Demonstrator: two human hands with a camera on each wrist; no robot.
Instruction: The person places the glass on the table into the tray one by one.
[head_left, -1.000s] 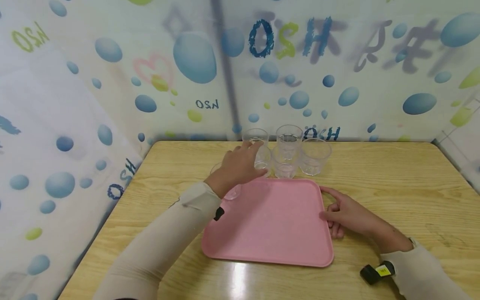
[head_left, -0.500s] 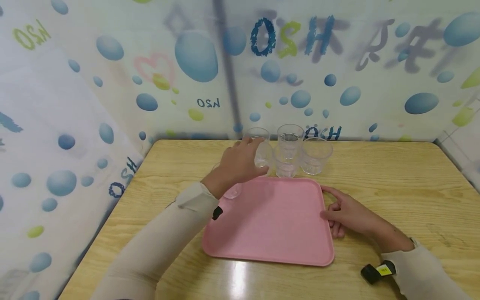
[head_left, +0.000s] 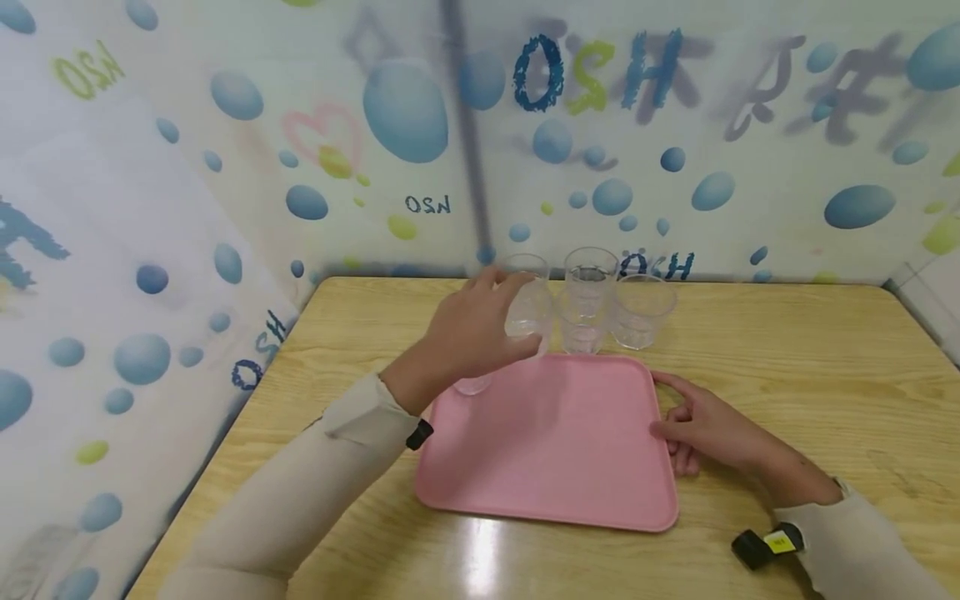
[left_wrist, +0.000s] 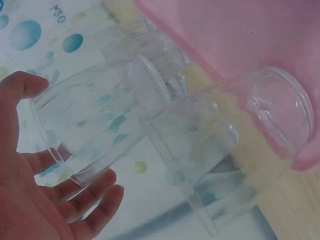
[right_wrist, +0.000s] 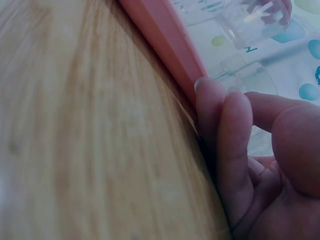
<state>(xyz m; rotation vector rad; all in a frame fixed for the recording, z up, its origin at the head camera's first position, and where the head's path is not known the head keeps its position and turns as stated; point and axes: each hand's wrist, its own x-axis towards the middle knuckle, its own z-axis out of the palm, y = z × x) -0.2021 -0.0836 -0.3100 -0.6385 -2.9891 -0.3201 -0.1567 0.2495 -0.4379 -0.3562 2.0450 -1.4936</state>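
A pink tray lies on the table. My left hand is spread around a clear glass behind its far edge. In the left wrist view, the thumb and fingers of my left hand stand loosely about the rim end of this clear glass; whether they touch it is hard to tell. Another glass is at the tray's far left corner, mostly behind my forearm. My right hand holds the tray's right rim, index finger extended along it. Close up, fingertips meet the tray's side.
Several more clear glasses stand in a cluster behind the tray, among them a back one, a front one and a right one. The wooden table meets a patterned wall at the back.
The left hand's thumb and fingers have spread a little wider, and its wrist has drawn slightly left. The right hand and tray keep their places; the view has shifted slightly.
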